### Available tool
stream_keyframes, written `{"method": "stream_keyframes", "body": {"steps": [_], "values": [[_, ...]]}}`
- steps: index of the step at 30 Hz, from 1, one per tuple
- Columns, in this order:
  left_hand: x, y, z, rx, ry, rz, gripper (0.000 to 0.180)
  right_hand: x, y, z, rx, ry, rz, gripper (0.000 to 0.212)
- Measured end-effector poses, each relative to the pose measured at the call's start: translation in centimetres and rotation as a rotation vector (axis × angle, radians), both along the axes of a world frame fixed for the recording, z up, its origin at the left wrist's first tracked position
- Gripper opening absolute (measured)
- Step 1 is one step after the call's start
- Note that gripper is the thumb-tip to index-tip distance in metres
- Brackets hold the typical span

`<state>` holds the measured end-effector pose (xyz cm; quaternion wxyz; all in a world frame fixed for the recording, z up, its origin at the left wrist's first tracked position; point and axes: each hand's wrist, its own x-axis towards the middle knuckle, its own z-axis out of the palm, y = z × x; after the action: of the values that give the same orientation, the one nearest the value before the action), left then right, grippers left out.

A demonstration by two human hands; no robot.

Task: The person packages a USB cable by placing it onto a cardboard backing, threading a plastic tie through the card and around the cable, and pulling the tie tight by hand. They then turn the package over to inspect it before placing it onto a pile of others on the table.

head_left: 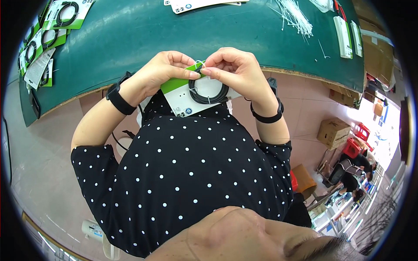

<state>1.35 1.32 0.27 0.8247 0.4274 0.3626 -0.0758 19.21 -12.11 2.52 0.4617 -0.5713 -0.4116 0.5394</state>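
Observation:
Both my hands meet over the near edge of the green table, around a green-and-white backing card (pixel 175 96) with a coiled black cable (pixel 223 93) on it. My left hand (pixel 167 71) is closed, its thumb and fingers pinching the card's upper edge beside the coil. A thin white cable tie (pixel 199 62) makes a small loop at the top of the coil. My right hand (pixel 237 69) is closed in a pinch at that tie, the thumb lying over the top of the cable. Another tie crosses the coil's lower side. The fingertips partly hide the tie's ends.
Carded black cables (pixel 65 15) lie piled on the green table (pixel 143 39) at the left. A heap of loose white cable ties (pixel 295 18) and stacked cards (pixel 343 37) lie at the right. Flat cards (pixel 204 4) sit at the far edge. A cardboard box (pixel 334 132) stands on the floor.

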Motion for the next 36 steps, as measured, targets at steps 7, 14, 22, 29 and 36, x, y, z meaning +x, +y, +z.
{"method": "stream_keyframes", "body": {"steps": [7, 14, 22, 29, 36], "values": [[-0.2, 0.0, -0.4, 0.033, -0.036, -0.027, 0.029, -0.5, -0.2, 0.1, 0.170, -0.158, 0.007, 0.008], [-0.1, -0.1, -0.1, 0.053, -0.053, -0.048, 0.025, -0.4, -0.2, 0.2, 0.201, -0.223, 0.023, 0.010], [-0.1, 0.1, 0.1, 0.013, -0.005, -0.049, 0.026, -0.6, -0.2, -0.2, 0.168, -0.149, -0.033, 0.010], [-0.1, 0.2, -0.1, -0.036, -0.014, -0.030, 0.028, -0.2, 0.0, -0.7, 0.174, -0.345, -0.009, 0.009], [0.1, 0.3, 0.3, -0.004, 0.007, -0.053, 0.028, -0.3, -0.5, -0.9, 0.101, -0.062, -0.106, 0.009]]}}
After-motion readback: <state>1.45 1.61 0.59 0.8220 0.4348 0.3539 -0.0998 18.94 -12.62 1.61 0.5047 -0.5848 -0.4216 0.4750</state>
